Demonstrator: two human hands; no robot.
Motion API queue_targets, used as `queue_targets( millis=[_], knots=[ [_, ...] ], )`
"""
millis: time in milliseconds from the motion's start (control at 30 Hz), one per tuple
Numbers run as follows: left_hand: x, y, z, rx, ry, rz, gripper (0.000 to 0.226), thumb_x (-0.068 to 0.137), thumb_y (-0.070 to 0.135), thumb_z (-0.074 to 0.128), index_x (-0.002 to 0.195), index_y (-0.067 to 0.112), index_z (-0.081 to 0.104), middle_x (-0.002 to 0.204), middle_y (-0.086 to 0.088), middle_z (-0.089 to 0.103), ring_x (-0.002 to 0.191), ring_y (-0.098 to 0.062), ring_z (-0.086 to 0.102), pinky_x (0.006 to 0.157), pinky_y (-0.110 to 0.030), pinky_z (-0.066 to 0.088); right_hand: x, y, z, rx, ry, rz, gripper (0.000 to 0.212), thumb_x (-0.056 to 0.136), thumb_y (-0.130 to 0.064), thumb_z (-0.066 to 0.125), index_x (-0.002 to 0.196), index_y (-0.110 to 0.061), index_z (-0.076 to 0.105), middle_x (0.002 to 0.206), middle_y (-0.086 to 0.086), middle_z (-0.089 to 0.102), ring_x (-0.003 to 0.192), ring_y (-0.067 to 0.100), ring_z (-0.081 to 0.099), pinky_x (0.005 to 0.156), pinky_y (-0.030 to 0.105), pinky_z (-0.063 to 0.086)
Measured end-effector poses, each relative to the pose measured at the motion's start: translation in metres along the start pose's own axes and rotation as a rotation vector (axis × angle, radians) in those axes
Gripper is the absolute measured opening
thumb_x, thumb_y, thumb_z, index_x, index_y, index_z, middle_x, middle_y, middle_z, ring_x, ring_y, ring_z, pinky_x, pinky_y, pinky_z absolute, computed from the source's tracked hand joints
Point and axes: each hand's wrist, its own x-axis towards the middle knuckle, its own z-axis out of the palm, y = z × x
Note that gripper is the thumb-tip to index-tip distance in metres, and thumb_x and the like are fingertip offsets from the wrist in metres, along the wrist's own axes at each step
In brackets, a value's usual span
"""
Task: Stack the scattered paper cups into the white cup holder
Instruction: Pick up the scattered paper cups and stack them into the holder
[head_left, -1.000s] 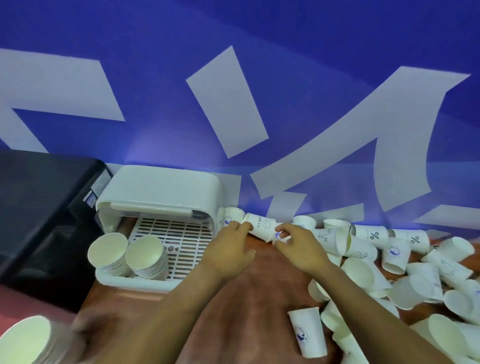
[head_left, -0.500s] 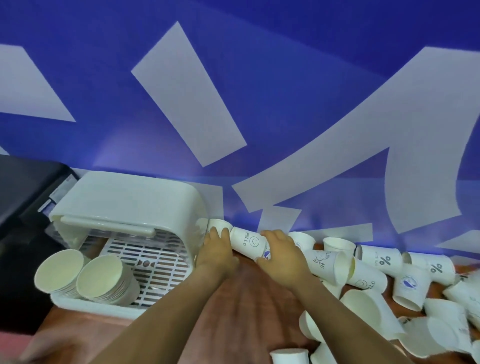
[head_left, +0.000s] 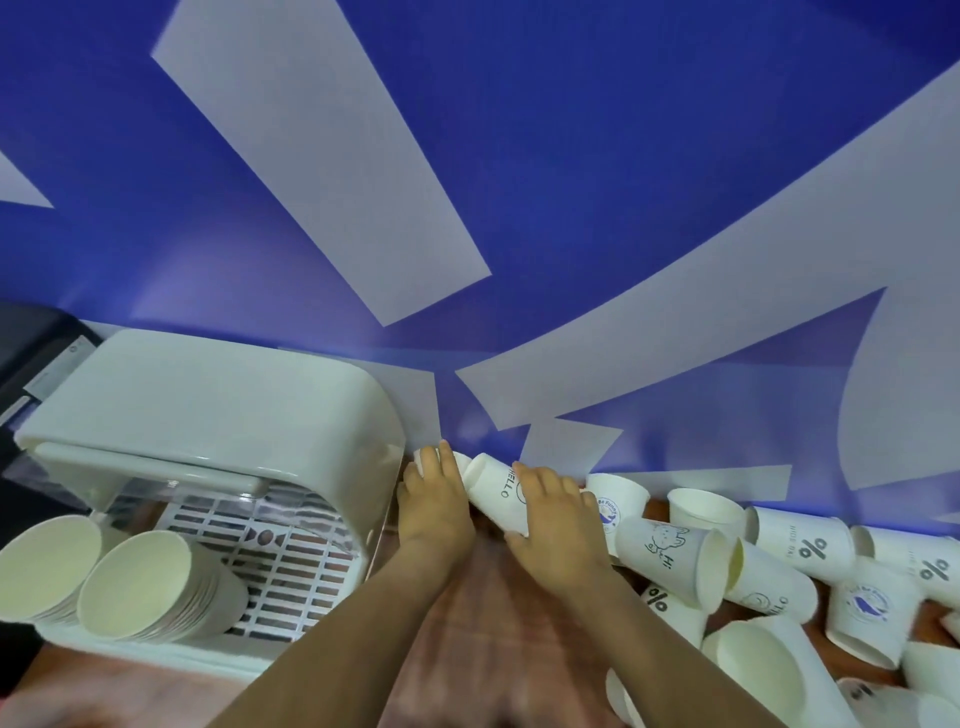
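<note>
Head view: hands, left and right, grip cups on brown table below blue wall.

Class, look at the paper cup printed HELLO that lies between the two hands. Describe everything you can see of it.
The HELLO cup is white, apparently paper, with dark lettering and part of a round drawing on its side. It lies tipped over by the blue wall, its closed base up-left toward the white cup holder. The right hand curls over its lower part, hiding the mouth. The left hand is at its base end, over another cup; whether it touches this one is unclear.
</note>
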Motion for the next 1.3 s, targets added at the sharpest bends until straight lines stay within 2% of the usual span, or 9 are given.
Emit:
queue_targets(
  millis=[233,433,633,767,833,967,1100,1167,1300],
  knots=[
    [-0.007,-0.001,0.0,-0.247,-0.038,-0.027,0.06,0.087,0.024,0.055,0.138,0.02,0.023,0.138,-0.015,0.023,0.11,-0.035,0.049,0.09,-0.038,0.045,-0.007,0.008,-0.007,0.052,0.011,0.011,0.069,0.081,-0.036,0.057,0.143,-0.029,0.026,0.132,-0.005,0.041,0.12,0.021,0.039,0.099,0.035,0.033],
    [-0.027,-0.005,-0.017,-0.526,-0.021,0.001,0.064,0.075,0.022,0.067,0.127,0.015,0.031,0.124,-0.011,0.037,0.106,-0.033,0.053,0.09,-0.04,0.047,-0.02,0.003,-0.023,0.312,0.086,0.051,0.072,0.073,-0.039,0.067,0.136,-0.032,0.033,0.124,-0.006,0.041,0.113,0.017,0.046,0.092,0.032,0.042],
    [-0.062,-0.02,-0.044,-0.557,0.032,0.125,0.083,0.065,0.021,0.08,0.135,0.017,0.035,0.123,-0.004,0.026,0.107,-0.022,0.049,0.091,-0.03,0.046,-0.039,-0.014,-0.058,0.463,0.15,0.083,0.075,0.072,-0.038,0.072,0.137,-0.032,0.034,0.126,-0.006,0.035,0.11,0.016,0.049,0.092,0.032,0.046],
    [-0.089,-0.035,-0.069,-0.622,0.085,0.183,0.065,0.07,0.021,0.078,0.126,0.015,0.045,0.112,0.001,0.02,0.11,-0.02,0.045,0.089,-0.017,0.034,-0.057,-0.03,-0.078,0.435,0.207,0.068,0.075,0.075,-0.041,0.069,0.139,-0.033,0.032,0.129,-0.004,0.036,0.119,0.018,0.04,0.098,0.034,0.042],
    [-0.102,-0.043,-0.081,-0.664,0.104,0.203,0.061,0.073,0.02,0.075,0.125,0.015,0.044,0.117,0.001,0.02,0.114,-0.02,0.044,0.088,-0.014,0.03,-0.066,-0.04,-0.085,0.42,0.231,0.071,0.076,0.075,-0.04,0.07,0.14,-0.031,0.032,0.133,-0.002,0.036,0.123,0.02,0.036,0.097,0.033,0.037],
    [-0.128,-0.06,-0.103,-0.703,0.104,0.212,0.067,0.077,0.025,0.072,0.134,0.019,0.037,0.133,-0.004,0.025,0.123,-0.022,0.04,0.097,-0.021,0.029,-0.084,-0.061,-0.094,0.455,0.296,0.093,0.075,0.07,-0.035,0.073,0.135,-0.025,0.036,0.133,-0.001,0.041,0.122,0.021,0.036,0.092,0.028,0.031],
    [-0.151,-0.083,-0.119,-0.671,0.125,0.235,0.062,0.083,0.033,0.063,0.137,0.021,0.035,0.13,-0.005,0.03,0.124,-0.025,0.04,0.103,-0.031,0.035,-0.104,-0.081,-0.099,0.37,0.291,0.11,0.069,0.068,-0.04,0.073,0.128,-0.027,0.042,0.125,-0.001,0.045,0.115,0.022,0.043,0.09,0.034,0.042],
    [-0.159,-0.097,-0.127,-0.631,0.126,0.246,0.061,0.085,0.037,0.059,0.138,0.022,0.034,0.131,-0.004,0.031,0.125,-0.026,0.04,0.103,-0.036,0.039,-0.112,-0.095,-0.101,0.344,0.263,0.12,0.067,0.069,-0.044,0.071,0.128,-0.03,0.042,0.125,-0.002,0.044,0.113,0.022,0.048,0.089,0.036,0.046],
    [-0.17,-0.133,-0.146,-0.521,0.142,0.276,0.056,0.085,0.043,0.056,0.136,0.026,0.038,0.13,-0.001,0.035,0.125,-0.023,0.034,0.096,-0.032,0.036,-0.124,-0.13,-0.103,0.396,0.263,0.124,0.067,0.071,-0.044,0.07,0.13,-0.033,0.042,0.124,-0.003,0.042,0.112,0.022,0.052,0.09,0.034,0.045]
  ],
)
